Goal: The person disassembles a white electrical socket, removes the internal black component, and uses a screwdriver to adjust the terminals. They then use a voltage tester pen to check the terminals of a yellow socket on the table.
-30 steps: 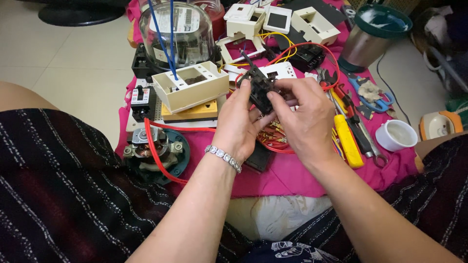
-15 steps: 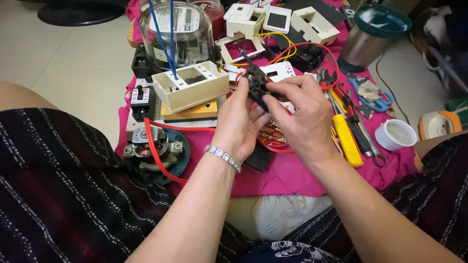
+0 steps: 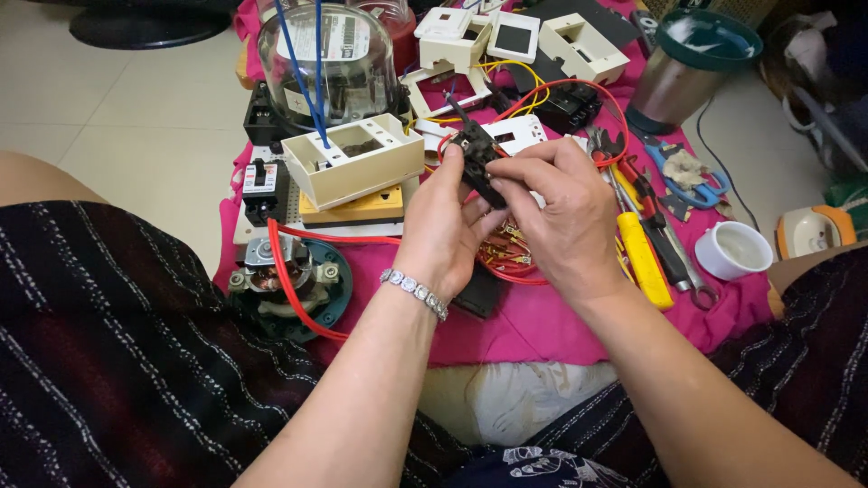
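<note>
From the head view, both hands meet above a pink cloth [image 3: 542,316] spread on the floor and crowded with electrical parts. The left hand [image 3: 443,230] and the right hand [image 3: 561,212] together hold a small black socket module [image 3: 477,163], lifted off the cloth just in front of a white faceplate [image 3: 520,131]. The left fingers [image 3: 452,172] are closed on its near left side, thumb up against it; the right fingers [image 3: 524,167] curl shut over its right edge from above. Red wires [image 3: 551,90] loop behind the module. A silver bracelet [image 3: 414,291] sits on the left wrist.

To the left of the hands stands a cream plastic box [image 3: 354,163] on a yellow block [image 3: 357,208], with a glass-domed meter [image 3: 327,63] behind it and a small motor [image 3: 285,280] nearer, a red cable [image 3: 289,280] curving across it. To the right lie a yellow-handled screwdriver [image 3: 644,262], pliers [image 3: 646,194] and a white cup [image 3: 734,250], with a steel pot [image 3: 687,68] farther back.
</note>
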